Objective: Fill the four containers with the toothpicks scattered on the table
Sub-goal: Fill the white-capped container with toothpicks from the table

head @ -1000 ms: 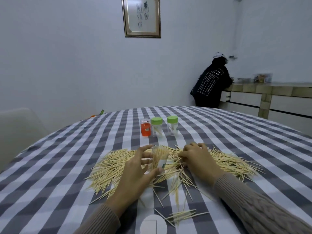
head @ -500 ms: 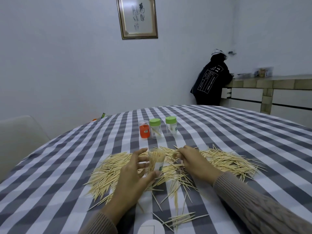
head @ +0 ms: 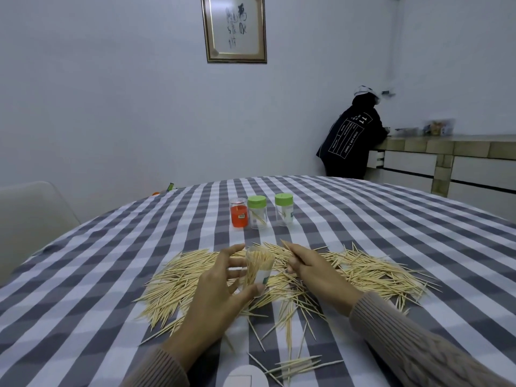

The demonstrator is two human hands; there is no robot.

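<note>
Left hand (head: 220,286) grips the clear container (head: 258,268) between thumb below and fingers above, tilted with its open mouth away from us and already packed with toothpicks. Against the picture from half a second ago, we see this hand and the container in much the same spot, while our right hand (head: 312,268) has lifted slightly and now pinches a few toothpicks at its fingertips just right of the container's mouth; a second ago it lay flatter on the pile.

Loose toothpicks (head: 371,272) spread under and to both sides of our hands, with a thinner scatter (head: 290,319) nearer to us. Beyond the hands stand three more containers in a row: an orange container (head: 239,212) without a coloured lid, then two green-lidded containers (head: 257,212) (head: 283,209), each holding only a few sticks. Checked tablecloth (head: 391,219) lies bare between the pile and that row, and to the far right of our right hand. The table's curved far edge runs beyond the containers.

A white round thing (head: 245,377) is cut off by the lower edge, near our left wrist; we cannot tell what it is. How many sticks the right hand pinches is hard to make out. A person in a dark jacket (head: 349,141) leans at a counter (head: 446,143) far beyond, where blurred items sit.
</note>
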